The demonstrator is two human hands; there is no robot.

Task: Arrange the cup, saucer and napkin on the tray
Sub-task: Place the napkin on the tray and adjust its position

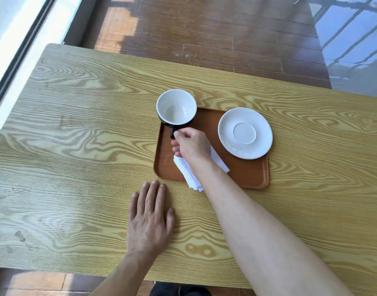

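Observation:
A brown tray (pixel 247 176) lies on the wooden table. A cup (pixel 176 107), white inside and black outside, is at the tray's far left corner, upright. My right hand (pixel 190 144) is shut on its black handle. A white saucer (pixel 245 133) sits at the tray's far right, overlapping the right rim. A folded white napkin (pixel 188 171) lies on the tray under my right wrist, its near corner sticking over the front rim. My left hand (pixel 150 216) rests flat on the table, fingers apart, just in front of the tray's near left corner.
The light wooden table (pixel 76 135) stretches wide to the left and right of the tray. Dark wood floor lies beyond its far edge. A window frame (pixel 18 54) runs along the left side.

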